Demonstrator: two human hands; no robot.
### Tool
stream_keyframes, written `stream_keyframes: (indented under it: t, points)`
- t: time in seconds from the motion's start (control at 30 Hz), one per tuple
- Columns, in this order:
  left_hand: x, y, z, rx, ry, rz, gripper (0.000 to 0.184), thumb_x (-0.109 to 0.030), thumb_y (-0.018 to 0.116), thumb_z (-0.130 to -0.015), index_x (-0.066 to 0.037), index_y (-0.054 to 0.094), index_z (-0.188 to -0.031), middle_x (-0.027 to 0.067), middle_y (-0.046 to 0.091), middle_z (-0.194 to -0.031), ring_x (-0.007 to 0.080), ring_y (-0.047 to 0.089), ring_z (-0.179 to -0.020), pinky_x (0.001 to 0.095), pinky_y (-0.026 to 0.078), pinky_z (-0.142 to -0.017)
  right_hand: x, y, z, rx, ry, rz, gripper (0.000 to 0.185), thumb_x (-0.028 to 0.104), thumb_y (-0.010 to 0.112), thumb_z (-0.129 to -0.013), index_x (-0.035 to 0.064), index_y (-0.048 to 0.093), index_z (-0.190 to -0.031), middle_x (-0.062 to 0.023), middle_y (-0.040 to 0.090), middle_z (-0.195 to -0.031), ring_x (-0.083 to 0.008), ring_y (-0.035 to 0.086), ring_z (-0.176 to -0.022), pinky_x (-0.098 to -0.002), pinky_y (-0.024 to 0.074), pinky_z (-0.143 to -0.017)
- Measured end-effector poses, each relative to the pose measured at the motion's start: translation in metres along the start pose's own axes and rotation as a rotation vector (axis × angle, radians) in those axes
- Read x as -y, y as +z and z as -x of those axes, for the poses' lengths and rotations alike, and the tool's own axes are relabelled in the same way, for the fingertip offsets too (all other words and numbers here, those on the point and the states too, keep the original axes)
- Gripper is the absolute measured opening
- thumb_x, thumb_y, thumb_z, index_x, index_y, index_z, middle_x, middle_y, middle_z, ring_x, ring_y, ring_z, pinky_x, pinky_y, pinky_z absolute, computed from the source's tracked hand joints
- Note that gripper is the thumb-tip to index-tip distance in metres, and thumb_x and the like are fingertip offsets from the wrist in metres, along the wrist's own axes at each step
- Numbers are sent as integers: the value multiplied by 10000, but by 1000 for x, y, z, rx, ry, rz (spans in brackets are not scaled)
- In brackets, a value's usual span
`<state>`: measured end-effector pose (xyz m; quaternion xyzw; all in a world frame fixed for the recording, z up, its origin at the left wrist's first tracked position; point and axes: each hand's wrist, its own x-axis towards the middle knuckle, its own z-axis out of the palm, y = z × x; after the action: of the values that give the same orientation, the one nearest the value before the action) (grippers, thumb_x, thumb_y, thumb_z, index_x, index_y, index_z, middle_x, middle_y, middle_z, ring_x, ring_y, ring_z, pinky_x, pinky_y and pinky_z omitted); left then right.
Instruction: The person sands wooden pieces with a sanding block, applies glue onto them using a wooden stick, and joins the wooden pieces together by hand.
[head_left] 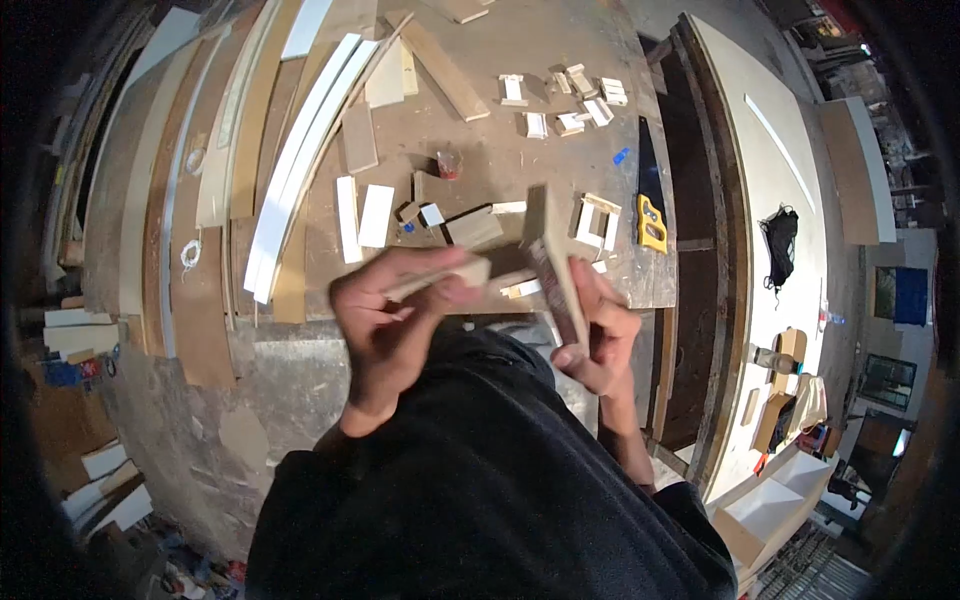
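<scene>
Close to my body, above the near edge of the workbench, my left hand [385, 325] pinches a small pale wooden block [440, 279]. Facing it, my right hand [600, 335] grips a longer wooden piece [553, 270], held upright and tilted, its face blurred. The two pieces come near each other; whether they touch is hard to tell. Behind them on the bench lie a flat wooden board [474, 227], a white panel [376, 216] and a small wooden frame [597, 222].
Long white strips [310, 165] and planks lie at the left. A red cup [448, 164] stands mid-bench, with several small wooden assemblies [570, 123] beyond. A yellow-handled saw [652, 224] lies at the bench's right edge. Another table [740, 170] is farther right.
</scene>
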<state>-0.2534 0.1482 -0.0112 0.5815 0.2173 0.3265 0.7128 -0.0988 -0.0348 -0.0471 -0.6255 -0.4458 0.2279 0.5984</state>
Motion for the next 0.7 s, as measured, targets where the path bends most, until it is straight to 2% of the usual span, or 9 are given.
stream_keyframes:
  t: [0.07, 0.17, 0.23, 0.33, 0.37, 0.4, 0.53, 0.63, 0.7]
  points:
    - [-6, -8, -6, -135, 49, 53, 201, -77, 707, -901, 64, 667, -1038, 178, 707, -978, 249, 718, -897, 367, 629, -801, -3, -5, 3, 131, -41, 205, 741, 148, 788, -629, -80, 574, -1301, -170, 581, -932, -218, 550, -842, -330, 452, -773]
    - [-11, -16, -3, -111, 73, 16, 218, -87, 722, -891, 67, 665, -1034, 177, 708, -959, 243, 718, -897, 365, 631, -795, -21, -3, 22, 201, 130, 246, 739, 199, 778, -630, -81, 586, -1287, -169, 591, -947, -234, 552, -842, -340, 452, -777]
    - [-9, -13, -4, -95, 77, 36, 221, -89, 728, -887, 63, 666, -1034, 179, 707, -955, 241, 716, -905, 362, 631, -791, -23, -2, 27, -44, 0, 72, 757, 271, 763, -641, -86, 585, -1284, -175, 602, -965, -251, 553, -849, -359, 449, -776]
    - [-10, -6, -2, -102, 67, 73, 213, -83, 724, -889, 62, 667, -1035, 173, 710, -930, 239, 716, -899, 362, 631, -787, -19, -3, 31, -91, 7, -61, 787, 322, 747, -655, -89, 568, -1303, -200, 616, -1006, -271, 562, -873, -366, 447, -797]
    - [-11, -4, -1, -98, 68, 72, 213, -83, 724, -889, 62, 667, -1035, 173, 710, -930, 239, 716, -899, 362, 631, -787, -18, -4, 26, -48, -134, 30, 817, 314, 763, -659, -102, 537, -1325, -221, 612, -1047, -278, 568, -906, -360, 443, -828]
    - [-11, -1, 1, -53, 44, 69, 203, -79, 718, -892, 62, 666, -1029, 172, 709, -939, 238, 716, -899, 363, 631, -789, -12, 1, 22, -51, -137, 31, 817, 314, 763, -659, -102, 537, -1325, -221, 612, -1047, -278, 568, -906, -360, 443, -828]
    - [-1, 7, 10, 94, -51, 66, 177, -59, 711, -892, 60, 665, -1014, 164, 709, -968, 233, 715, -906, 363, 631, -795, 8, 10, 7, -121, 49, -207, 837, 300, 796, -664, -126, 514, -1328, -214, 595, -1063, -285, 570, -936, -352, 436, -859]
    - [0, 4, 9, 19, -57, 170, 198, -76, 719, -889, 55, 660, -1026, 160, 709, -979, 234, 717, -906, 367, 636, -786, 9, 0, 6, 8, -219, -15, 799, 195, 811, -650, -122, 522, -1325, -203, 591, -995, -259, 544, -842, -354, 439, -772]
    - [1, -2, 4, -64, -64, 258, 222, -105, 716, -896, 49, 655, -1043, 158, 709, -977, 237, 718, -906, 368, 638, -783, -1, -7, 21, 87, -125, 116, 774, 188, 805, -657, -115, 535, -1315, -186, 581, -960, -250, 529, -815, -350, 430, -741]
